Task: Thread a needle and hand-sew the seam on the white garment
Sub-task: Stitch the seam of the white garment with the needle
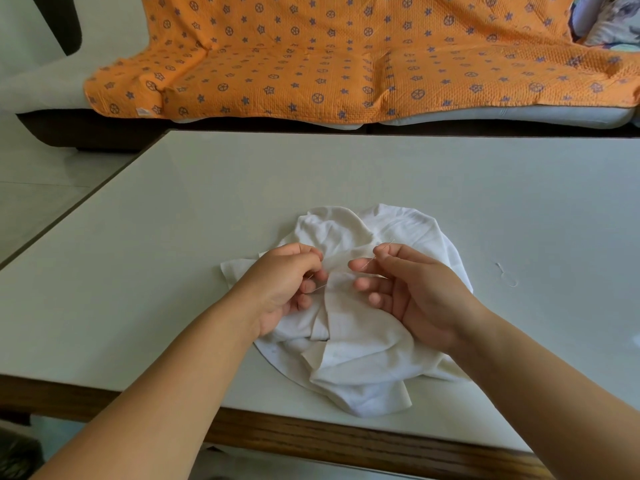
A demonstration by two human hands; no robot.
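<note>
A crumpled white garment lies on the pale table, near its front edge. Both hands hover over the cloth. My right hand pinches a thin needle between thumb and forefinger, its point slanting up to the right. My left hand has its fingers curled and pinches a fine thread that is barely visible against the cloth. The two hands are a short gap apart, facing each other.
A loose bit of thread lies on the table to the right of the garment. Behind the table stands a sofa covered by an orange patterned blanket. The table's wooden front edge runs just below the garment.
</note>
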